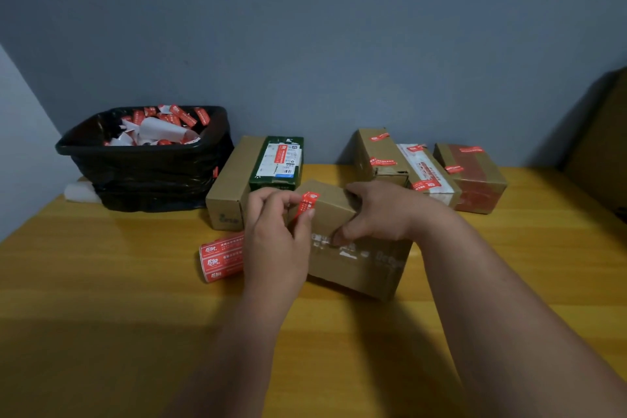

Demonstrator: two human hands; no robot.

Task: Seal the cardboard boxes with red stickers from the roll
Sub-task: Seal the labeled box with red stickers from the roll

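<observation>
The right hand grips the box steady mid-surface so the left hand, pinching a red sticker, can seal its flap.

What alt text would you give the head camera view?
A left hand pinches a red sticker onto a box steadied by the right hand on a table; sticker roll, bin, more boxes behind.

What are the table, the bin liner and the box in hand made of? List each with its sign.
Table: looks like wood or a wood-look laminate, yellow, grain streaks, slight sheen.
Bin liner: thin black plastic film, glossy, wrinkled.
Box under the right hand: brown corrugated cardboard, matte, torn tape marks.
</observation>
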